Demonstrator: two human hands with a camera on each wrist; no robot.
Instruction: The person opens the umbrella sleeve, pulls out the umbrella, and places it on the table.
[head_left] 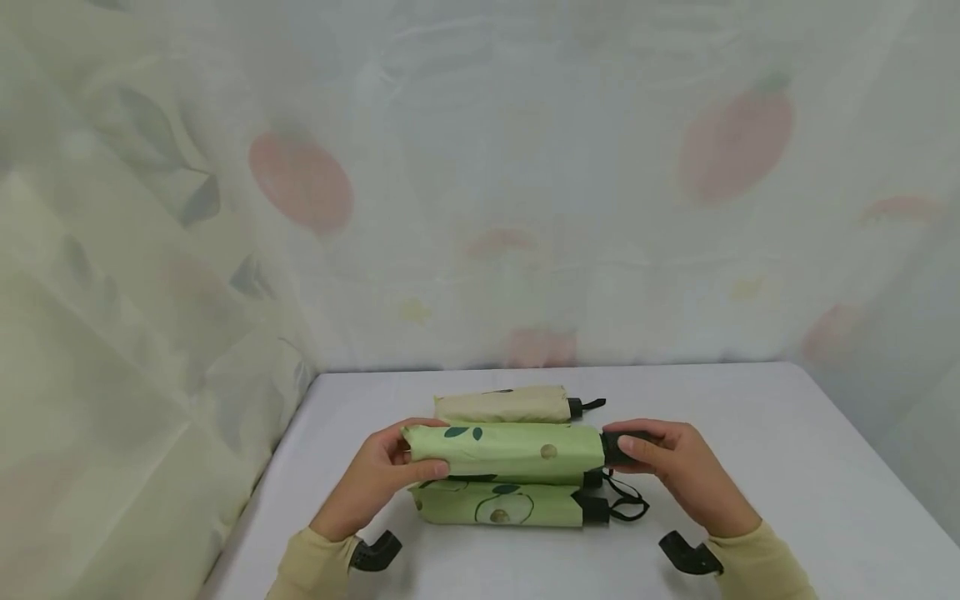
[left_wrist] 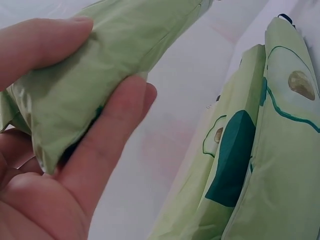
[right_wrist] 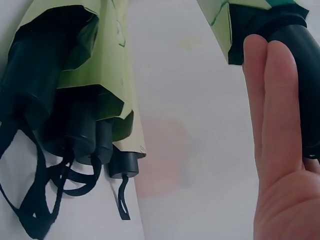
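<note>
A folded light-green umbrella (head_left: 502,450) spans both hands, lifted over other folded umbrellas. The left hand (head_left: 393,462) holds its fabric end, thumb on the near side and fingers behind; the left wrist view shows the cloth (left_wrist: 105,55) between thumb and fingers. At the other end, the right hand (head_left: 678,467) grips the black handle (right_wrist: 310,85), with two fingers stretched along it. Below lies a green umbrella (head_left: 442,507) with an avocado print, nearest the person. Behind the held one, a pale cream umbrella (head_left: 502,407) lies on the table. Umbrellas between them are mostly hidden.
The umbrellas lie side by side on a white table (head_left: 750,433), black handles (right_wrist: 30,80) to the right with loose wrist straps (right_wrist: 35,205). A printed curtain (head_left: 585,208) hangs behind the table's far edge, and patterned cloth (head_left: 112,333) hangs at the left.
</note>
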